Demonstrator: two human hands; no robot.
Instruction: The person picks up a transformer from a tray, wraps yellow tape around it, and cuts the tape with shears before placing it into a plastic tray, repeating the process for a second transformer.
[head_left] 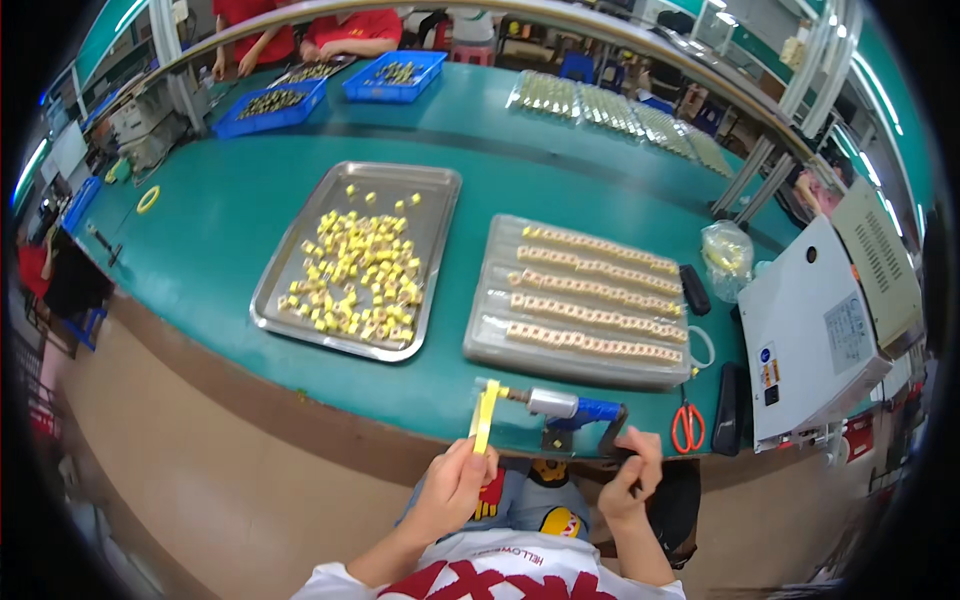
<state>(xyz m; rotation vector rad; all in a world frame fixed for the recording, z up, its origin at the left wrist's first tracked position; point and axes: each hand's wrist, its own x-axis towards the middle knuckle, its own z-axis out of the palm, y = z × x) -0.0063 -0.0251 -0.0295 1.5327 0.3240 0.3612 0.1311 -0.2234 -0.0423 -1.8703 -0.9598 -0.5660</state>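
The yellow strip stands up at the near edge of the green tabletop, pinched in the left hand, while the right hand grips one blue tool, with one metal tray, one clear tray holding four rows and one pair of red scissors nearby.

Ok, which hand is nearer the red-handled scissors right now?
Right. The right hand is at the table's near edge, just left of the red-handled scissors. The left hand is farther left, holding a yellow strip.
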